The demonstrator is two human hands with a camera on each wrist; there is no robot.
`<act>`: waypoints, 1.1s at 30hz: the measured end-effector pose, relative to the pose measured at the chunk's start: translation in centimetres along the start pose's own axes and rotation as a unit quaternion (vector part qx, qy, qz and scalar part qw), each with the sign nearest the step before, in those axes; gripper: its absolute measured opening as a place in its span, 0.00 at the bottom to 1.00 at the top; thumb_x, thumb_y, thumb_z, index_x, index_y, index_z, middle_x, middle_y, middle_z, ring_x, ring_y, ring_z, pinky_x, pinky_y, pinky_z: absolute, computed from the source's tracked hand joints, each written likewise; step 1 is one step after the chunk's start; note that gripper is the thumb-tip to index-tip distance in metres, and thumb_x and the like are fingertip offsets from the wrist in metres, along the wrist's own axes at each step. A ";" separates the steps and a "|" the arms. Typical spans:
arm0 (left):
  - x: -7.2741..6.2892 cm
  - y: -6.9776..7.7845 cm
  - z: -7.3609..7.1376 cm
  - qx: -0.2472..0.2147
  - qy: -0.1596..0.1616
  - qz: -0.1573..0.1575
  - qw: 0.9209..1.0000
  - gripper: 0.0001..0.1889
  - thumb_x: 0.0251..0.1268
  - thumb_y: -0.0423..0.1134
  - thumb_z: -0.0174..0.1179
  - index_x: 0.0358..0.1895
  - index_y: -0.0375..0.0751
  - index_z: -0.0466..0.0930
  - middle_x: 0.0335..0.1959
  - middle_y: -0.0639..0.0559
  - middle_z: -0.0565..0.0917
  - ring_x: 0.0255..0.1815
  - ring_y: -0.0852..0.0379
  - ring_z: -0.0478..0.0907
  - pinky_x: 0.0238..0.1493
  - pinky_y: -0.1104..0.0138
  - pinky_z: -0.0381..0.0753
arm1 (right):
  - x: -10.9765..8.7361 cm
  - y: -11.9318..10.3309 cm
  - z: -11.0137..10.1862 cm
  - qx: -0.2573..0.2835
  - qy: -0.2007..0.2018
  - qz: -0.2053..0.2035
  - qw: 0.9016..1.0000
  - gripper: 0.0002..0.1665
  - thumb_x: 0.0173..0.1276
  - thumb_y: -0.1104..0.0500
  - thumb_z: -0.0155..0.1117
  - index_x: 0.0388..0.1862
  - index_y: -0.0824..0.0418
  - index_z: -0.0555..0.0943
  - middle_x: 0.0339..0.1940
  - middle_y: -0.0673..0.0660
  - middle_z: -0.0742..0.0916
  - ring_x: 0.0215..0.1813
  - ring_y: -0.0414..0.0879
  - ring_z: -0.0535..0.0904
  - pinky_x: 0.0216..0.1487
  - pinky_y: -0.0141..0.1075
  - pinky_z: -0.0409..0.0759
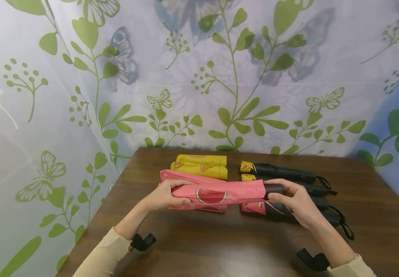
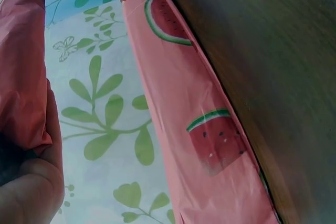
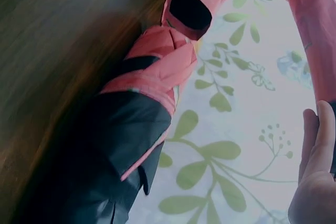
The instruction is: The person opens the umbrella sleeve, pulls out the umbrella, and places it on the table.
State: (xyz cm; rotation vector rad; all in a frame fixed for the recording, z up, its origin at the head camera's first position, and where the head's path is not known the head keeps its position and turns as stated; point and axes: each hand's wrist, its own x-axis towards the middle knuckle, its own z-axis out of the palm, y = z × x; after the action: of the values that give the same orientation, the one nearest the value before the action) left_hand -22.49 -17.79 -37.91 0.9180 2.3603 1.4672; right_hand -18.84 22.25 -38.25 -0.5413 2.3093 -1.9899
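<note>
Both hands hold a pink umbrella sleeve [image 1: 237, 191] with a watermelon print, level above the table. My left hand [image 1: 170, 194] grips its left end, thumb in front. At the right end, black umbrella fabric [image 1: 273, 189] sticks out of the sleeve's mouth, and my right hand [image 1: 294, 200] pinches it between thumb and fingers. A thin pink strip hangs below that end. Another pink sleeve [image 2: 194, 103] lies on the table beneath, partly hidden in the head view. The right wrist view shows its dark open mouth near a black umbrella [image 3: 131, 124] with a pink end.
Two yellow sleeves [image 1: 199, 169] lie behind the pink ones on the brown table [image 1: 220, 238]. To the right, several folded black umbrellas [image 1: 289, 173] with yellow or pink ends and wrist loops lie in a row. A leaf-and-butterfly-patterned curtain [image 1: 192, 96] hangs behind the table.
</note>
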 end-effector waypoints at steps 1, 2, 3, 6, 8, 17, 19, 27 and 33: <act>0.0 0.0 0.0 -0.001 0.001 -0.001 1.000 0.25 0.54 0.37 0.69 0.58 0.42 0.77 0.44 0.53 0.81 0.41 0.52 0.75 0.39 0.61 0.76 | -0.1 0.0 -0.2 0.006 0.000 0.000 1.000 0.18 0.67 0.68 0.60 0.56 0.63 0.77 0.40 0.51 0.85 0.27 0.41 0.76 0.16 0.42 0.58; 0.0 0.0 -0.1 -0.001 0.002 -0.003 1.000 0.25 0.54 0.37 0.69 0.58 0.43 0.77 0.44 0.53 0.81 0.42 0.52 0.75 0.39 0.62 0.76 | -0.2 0.0 -0.4 0.013 0.000 0.000 1.000 0.18 0.67 0.68 0.59 0.56 0.63 0.77 0.41 0.51 0.85 0.27 0.42 0.77 0.18 0.44 0.54; 0.0 -0.1 -0.2 -0.001 0.003 -0.005 1.000 0.25 0.54 0.37 0.69 0.58 0.44 0.77 0.45 0.53 0.81 0.42 0.53 0.75 0.40 0.62 0.76 | -0.3 0.0 -0.7 0.024 -0.003 0.001 1.000 0.18 0.68 0.68 0.58 0.57 0.64 0.77 0.44 0.52 0.84 0.31 0.45 0.80 0.19 0.45 0.53; -0.1 -0.5 -0.4 -0.003 0.001 -0.003 1.000 0.24 0.55 0.38 0.69 0.58 0.46 0.77 0.46 0.54 0.81 0.44 0.53 0.75 0.41 0.61 0.77 | -0.7 0.1 -1.4 0.048 -0.009 0.008 0.999 0.18 0.69 0.69 0.55 0.58 0.64 0.76 0.48 0.52 0.82 0.39 0.50 0.83 0.20 0.43 0.56; -0.2 -0.7 -0.5 -0.010 -0.002 0.003 1.000 0.24 0.56 0.39 0.68 0.58 0.47 0.77 0.47 0.53 0.80 0.44 0.53 0.75 0.41 0.61 0.77 | -1.0 0.3 -1.9 0.067 -0.016 0.009 0.998 0.19 0.70 0.70 0.53 0.59 0.64 0.75 0.51 0.53 0.80 0.44 0.51 0.83 0.22 0.37 0.67; -0.9 -1.6 -0.9 -0.022 0.001 0.029 0.999 0.20 0.56 0.37 0.68 0.54 0.42 0.79 0.40 0.50 0.82 0.36 0.53 0.76 0.35 0.63 0.77 | -2.6 1.4 -4.2 0.123 -0.045 -0.025 0.991 0.22 0.73 0.73 0.44 0.62 0.64 0.73 0.54 0.53 0.80 0.48 0.52 0.81 0.38 0.32 0.79; -1.0 -1.9 -0.9 -0.019 0.000 0.026 0.999 0.20 0.57 0.36 0.67 0.54 0.42 0.79 0.39 0.50 0.82 0.35 0.55 0.76 0.34 0.64 0.77 | -3.0 1.6 -4.7 0.130 -0.044 -0.021 0.990 0.22 0.73 0.72 0.43 0.62 0.62 0.73 0.54 0.53 0.81 0.47 0.53 0.82 0.36 0.30 0.77; -1.5 -2.0 -1.0 -0.018 -0.005 -0.011 1.000 0.18 0.58 0.33 0.66 0.53 0.38 0.79 0.34 0.50 0.82 0.29 0.58 0.74 0.30 0.67 0.75 | -4.4 1.8 -6.0 0.144 -0.034 -0.006 0.989 0.24 0.74 0.73 0.41 0.63 0.60 0.74 0.51 0.52 0.82 0.48 0.54 0.82 0.16 0.36 0.56; -1.6 -3.3 -1.1 -0.024 -0.019 0.015 0.999 0.13 0.59 0.34 0.65 0.47 0.41 0.81 0.27 0.51 0.80 0.24 0.61 0.73 0.25 0.71 0.72 | -5.4 2.1 -7.0 0.156 -0.028 -0.004 0.987 0.23 0.74 0.74 0.40 0.63 0.63 0.73 0.54 0.52 0.81 0.48 0.54 0.82 0.23 0.32 0.68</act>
State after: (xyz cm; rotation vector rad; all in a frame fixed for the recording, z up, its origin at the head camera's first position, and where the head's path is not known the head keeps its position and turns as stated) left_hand -23.03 -20.53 -40.44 0.9635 2.2836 1.4969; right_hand -16.03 30.68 -40.11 -0.5720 1.9109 -2.2477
